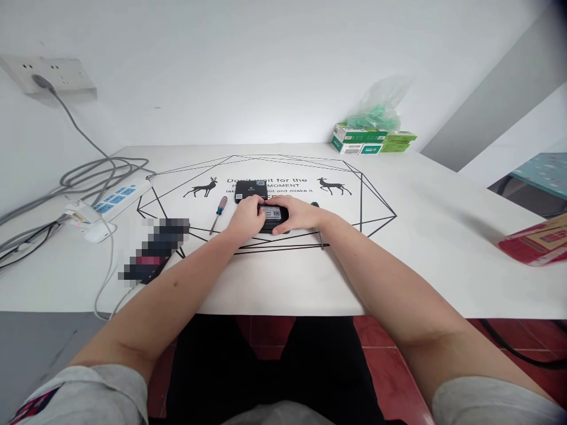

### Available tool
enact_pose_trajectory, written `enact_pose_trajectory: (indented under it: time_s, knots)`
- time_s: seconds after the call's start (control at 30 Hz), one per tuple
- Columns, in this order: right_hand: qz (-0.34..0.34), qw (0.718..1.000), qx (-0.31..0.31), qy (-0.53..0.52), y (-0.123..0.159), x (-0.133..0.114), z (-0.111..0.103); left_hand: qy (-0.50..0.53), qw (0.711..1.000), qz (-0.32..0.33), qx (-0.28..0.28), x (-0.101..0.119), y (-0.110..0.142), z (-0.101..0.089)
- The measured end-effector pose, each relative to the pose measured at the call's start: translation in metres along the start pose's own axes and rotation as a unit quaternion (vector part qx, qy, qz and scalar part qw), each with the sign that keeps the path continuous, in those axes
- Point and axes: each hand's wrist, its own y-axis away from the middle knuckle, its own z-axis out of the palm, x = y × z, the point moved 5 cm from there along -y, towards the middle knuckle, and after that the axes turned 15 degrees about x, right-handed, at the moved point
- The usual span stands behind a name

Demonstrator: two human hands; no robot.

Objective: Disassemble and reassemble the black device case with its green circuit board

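Observation:
A flat black device (271, 213) with a white printed label lies on the white table mat. My left hand (248, 215) is closed at its left edge, fingers curled and thumb near the top. Around its right side curves my right hand (297, 213), thumb at the near edge and fingers at the far edge. Just behind is a black flat cover (250, 190) with small stickers, partly covered by my left hand. A screwdriver (220, 208) with a blue and reddish handle lies left of my left hand. Under my right wrist, a dark green-handled tool (315, 204) is mostly hidden.
A pixelated dark object (156, 251) lies at the left, beside a white cable. Further left are a power strip (117, 198) and coiled grey cables (100, 171). Green and white boxes (359, 140) with a plastic bag stand at the back. A red package (535, 242) sits at the right edge.

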Motion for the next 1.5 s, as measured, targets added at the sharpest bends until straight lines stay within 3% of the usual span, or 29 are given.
enact_pose_trajectory:
  time_s: [0.13, 0.43, 0.6, 0.7, 0.77, 0.87, 1.0, 1.23, 1.33, 1.5]
  knots:
    - [0.003, 1.000, -0.004, 0.019, 0.001, 0.001, 0.003, -0.037, 0.999, 0.026, -0.011, 0.002, 0.002, 0.003]
    - [0.085, 0.984, -0.056, 0.144, 0.008, -0.002, 0.008, -0.135, 0.990, 0.031, -0.039, 0.016, 0.008, 0.002]
    - [0.106, 0.981, -0.062, 0.150, 0.010, -0.003, 0.009, -0.120, 0.992, 0.019, -0.026, 0.019, 0.011, 0.003]
    - [0.105, 0.984, -0.043, 0.140, 0.009, -0.007, 0.007, -0.110, 0.994, 0.002, -0.015, 0.009, 0.005, -0.004]
    - [0.098, 0.986, -0.033, 0.133, 0.010, -0.011, 0.004, -0.097, 0.994, -0.039, 0.029, -0.006, -0.004, -0.018]
    - [0.097, 0.987, -0.029, 0.124, 0.013, -0.014, 0.000, -0.181, 0.978, -0.057, 0.086, -0.029, -0.017, -0.043]
    - [0.097, 0.992, -0.024, 0.079, 0.021, -0.012, -0.005, -0.224, 0.972, -0.063, 0.028, -0.050, -0.025, -0.052]
    - [0.078, 0.996, -0.024, 0.045, 0.023, -0.001, -0.007, -0.235, 0.971, -0.037, -0.029, -0.053, -0.029, -0.049]
    - [0.072, 0.993, 0.020, 0.087, 0.019, 0.000, -0.012, -0.238, 0.970, -0.030, -0.046, -0.054, -0.028, -0.045]
    - [0.133, 0.946, 0.226, 0.190, 0.015, 0.010, -0.043, -0.242, 0.968, -0.027, -0.054, -0.055, -0.024, -0.036]
